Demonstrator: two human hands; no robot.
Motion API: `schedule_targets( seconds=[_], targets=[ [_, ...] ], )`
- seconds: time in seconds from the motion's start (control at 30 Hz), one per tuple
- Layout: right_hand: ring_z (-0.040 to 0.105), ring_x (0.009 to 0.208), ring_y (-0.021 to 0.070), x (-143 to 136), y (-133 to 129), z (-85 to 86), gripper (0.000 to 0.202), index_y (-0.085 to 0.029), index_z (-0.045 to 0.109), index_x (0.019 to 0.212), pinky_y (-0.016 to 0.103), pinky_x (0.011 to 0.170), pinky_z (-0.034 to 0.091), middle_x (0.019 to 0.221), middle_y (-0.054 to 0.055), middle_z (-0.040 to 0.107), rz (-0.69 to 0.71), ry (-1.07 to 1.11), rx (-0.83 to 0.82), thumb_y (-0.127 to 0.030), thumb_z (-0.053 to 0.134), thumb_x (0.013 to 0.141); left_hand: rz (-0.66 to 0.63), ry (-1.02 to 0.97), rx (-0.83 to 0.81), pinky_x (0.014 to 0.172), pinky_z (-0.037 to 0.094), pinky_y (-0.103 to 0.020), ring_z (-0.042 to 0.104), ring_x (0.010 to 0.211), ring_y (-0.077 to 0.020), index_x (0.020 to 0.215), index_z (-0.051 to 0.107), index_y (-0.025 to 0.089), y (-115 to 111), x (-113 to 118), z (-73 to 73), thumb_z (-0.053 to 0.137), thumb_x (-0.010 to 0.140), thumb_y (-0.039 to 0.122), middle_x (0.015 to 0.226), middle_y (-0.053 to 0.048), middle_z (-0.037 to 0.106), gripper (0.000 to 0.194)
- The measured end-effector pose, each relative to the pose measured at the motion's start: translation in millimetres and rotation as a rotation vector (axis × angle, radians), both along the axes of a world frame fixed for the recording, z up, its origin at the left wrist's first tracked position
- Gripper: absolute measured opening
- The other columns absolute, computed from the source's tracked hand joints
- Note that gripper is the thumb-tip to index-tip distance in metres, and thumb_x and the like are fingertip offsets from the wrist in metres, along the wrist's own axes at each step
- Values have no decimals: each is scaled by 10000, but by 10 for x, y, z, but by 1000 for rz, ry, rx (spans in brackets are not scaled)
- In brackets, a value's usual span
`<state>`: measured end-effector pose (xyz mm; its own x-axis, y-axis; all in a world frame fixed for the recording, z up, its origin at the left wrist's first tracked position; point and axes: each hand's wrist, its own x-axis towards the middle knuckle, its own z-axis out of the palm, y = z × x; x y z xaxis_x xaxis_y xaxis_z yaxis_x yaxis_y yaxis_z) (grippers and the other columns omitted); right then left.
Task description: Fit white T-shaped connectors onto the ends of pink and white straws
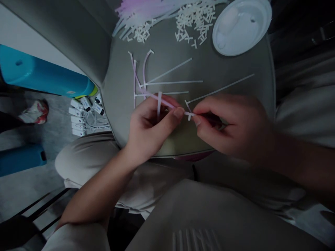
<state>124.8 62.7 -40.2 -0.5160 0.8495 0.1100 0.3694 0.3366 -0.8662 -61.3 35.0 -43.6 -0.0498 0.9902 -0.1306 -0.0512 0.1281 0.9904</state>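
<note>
Over the near part of a grey seat (167, 68), my left hand (154, 123) pinches a thin pinkish tube (167, 103) between thumb and forefinger. A small white T-shaped connector (189, 116) sits at the tube's end, between both hands. My right hand (230, 125) is closed in a pinch at the connector's other side; what lies inside its fingers is partly hidden. A short white piece (159, 104) stands up by my left fingers. Beyond the hands lie joined tubes and connectors, among them a clear tube (222, 88) with a connector at its near end.
At the seat's far side are a pile of white connectors (195, 19), a bundle of tubes (149, 10) and a white bowl (242, 28). White boxes with cables (78, 118) and a blue case (47, 69) are at the left. A person's shoe (35, 112) shows on the floor.
</note>
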Motion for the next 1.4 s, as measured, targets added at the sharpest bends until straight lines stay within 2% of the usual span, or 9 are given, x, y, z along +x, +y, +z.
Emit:
schedule_targets(
  seconds=[0.2,0.4,0.5,0.67,0.83,1.0,1.17,1.27,1.4],
  targets=[
    [436,576,116,18,44,1,223,-232,549,687,328,594,337,630,-21,519,24,24,6,-137,609,880,-84,126,-23,504,382,-200,499,549,-76,709,748,208,51,-14,120,866,742,213,627,27,654,123],
    [430,569,104,8,53,0,195,-213,565,684,300,578,341,617,-33,519,16,38,-16,-163,595,869,-101,256,52,506,407,-228,540,558,-89,812,753,215,22,-53,-2,813,835,407,692,15,694,203],
    [431,580,95,-12,72,35,204,-206,552,664,274,561,335,617,-38,524,10,90,-156,-120,573,848,-152,292,128,496,409,-227,537,552,-86,823,741,219,25,-63,-44,751,889,462,700,15,696,252],
    [401,534,77,-56,140,80,276,-192,594,618,259,507,302,542,-55,462,27,191,-527,-131,552,884,-252,283,122,542,469,-232,617,612,-105,789,710,204,47,-30,-16,708,907,533,716,2,713,349],
    [400,496,65,-58,204,56,228,-175,689,671,255,444,249,522,-57,488,21,156,-706,-110,602,872,-258,348,188,579,476,-224,613,650,-97,839,713,182,52,-54,-55,678,945,477,753,-7,717,316],
    [444,498,54,-14,239,-13,215,-177,688,720,221,457,317,544,-58,511,-125,275,-735,-154,592,911,-271,389,167,541,454,-227,547,588,-99,823,681,179,30,-88,-88,518,1015,547,651,1,612,446],
    [458,536,56,-32,217,-29,204,-179,658,695,206,489,344,600,-47,566,-149,320,-761,-225,659,894,-287,374,177,523,439,-207,507,559,-85,751,630,180,-36,-37,-77,512,1039,445,609,20,544,409],
    [484,570,59,-49,197,1,187,-179,665,698,197,508,358,639,-41,603,-132,328,-793,-217,662,881,-317,386,215,545,452,-198,525,583,-80,795,650,173,-67,-10,-86,521,1040,366,641,20,583,337],
    [502,587,59,-47,198,9,133,-177,712,743,189,530,364,614,-50,600,-137,303,-739,-220,698,868,-287,368,264,689,531,-213,654,729,-102,886,681,177,-74,-18,-105,519,1041,298,753,-2,693,255]
  ],
)
